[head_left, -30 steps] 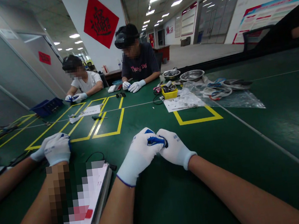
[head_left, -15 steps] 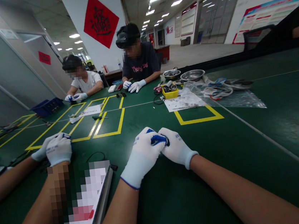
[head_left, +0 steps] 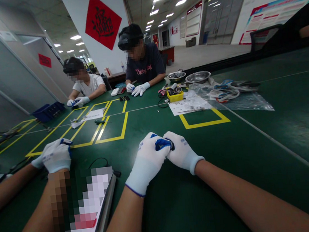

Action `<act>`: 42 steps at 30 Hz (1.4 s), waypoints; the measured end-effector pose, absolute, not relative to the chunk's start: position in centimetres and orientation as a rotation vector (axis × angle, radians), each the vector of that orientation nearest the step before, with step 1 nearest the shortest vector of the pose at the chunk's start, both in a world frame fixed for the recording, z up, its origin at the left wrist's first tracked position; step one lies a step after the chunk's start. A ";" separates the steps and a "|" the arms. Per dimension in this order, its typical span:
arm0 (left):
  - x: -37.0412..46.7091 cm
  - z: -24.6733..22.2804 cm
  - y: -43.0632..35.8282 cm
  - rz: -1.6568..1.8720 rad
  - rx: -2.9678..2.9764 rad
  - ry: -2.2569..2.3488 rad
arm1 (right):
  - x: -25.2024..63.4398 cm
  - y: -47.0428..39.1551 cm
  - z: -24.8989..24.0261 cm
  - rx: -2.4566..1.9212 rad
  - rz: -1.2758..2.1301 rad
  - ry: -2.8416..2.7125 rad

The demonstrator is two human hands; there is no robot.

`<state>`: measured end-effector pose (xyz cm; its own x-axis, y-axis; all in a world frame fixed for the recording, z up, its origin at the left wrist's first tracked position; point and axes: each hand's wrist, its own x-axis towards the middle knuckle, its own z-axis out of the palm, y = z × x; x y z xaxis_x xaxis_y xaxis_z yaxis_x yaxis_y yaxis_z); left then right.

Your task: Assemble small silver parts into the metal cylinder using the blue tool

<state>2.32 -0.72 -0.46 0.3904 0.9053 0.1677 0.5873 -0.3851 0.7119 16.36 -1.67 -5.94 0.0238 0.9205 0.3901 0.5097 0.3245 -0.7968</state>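
Gloves (head_left: 142, 160), white with blue palm sides, cover both our hands, which meet over the green bench (head_left: 217, 157) just below the centre of the frame. Our left hand (head_left: 153, 147) has its grip narrowed, thumb and fingers pinched on a small dark piece (head_left: 171, 144) between the two hands. Our right hand (head_left: 179, 147) curls its grip around the same piece from the other side; most of it is hidden, so we cannot tell its full shape. At lower left we see a flat white-topped case (head_left: 93, 229) beside our left forearm (head_left: 122, 222). Farther left, a co-worker's gloved hands (head_left: 56, 157) sit close together. Beyond our hands, yellow tape (head_left: 112, 139) marks boxes on the bench, and a green-handled tool (head_left: 99, 122) lies left of centre. Right of centre, a yellow bin (head_left: 175, 98) of metal parts stands just behind a paper sheet (head_left: 175, 109), near a clear plastic bag (head_left: 256, 103) and two metal bowls (head_left: 198, 77).
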 end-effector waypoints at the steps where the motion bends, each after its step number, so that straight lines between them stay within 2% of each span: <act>1: 2.3 -0.5 -0.7 0.750 2.114 1.254 | 16.4 -1.7 -5.9 -1.319 0.546 -1.618; 12: 1.7 -0.2 -1.0 0.827 2.213 0.972 | 16.7 -2.0 -5.9 -1.123 0.705 -1.506; 28: 2.0 0.5 -1.8 0.825 2.323 0.990 | 16.5 -1.9 -6.1 -1.039 0.741 -1.416; 42: 2.2 1.0 -2.6 0.880 2.327 0.972 | 15.7 -2.0 -6.3 -0.900 0.962 -1.198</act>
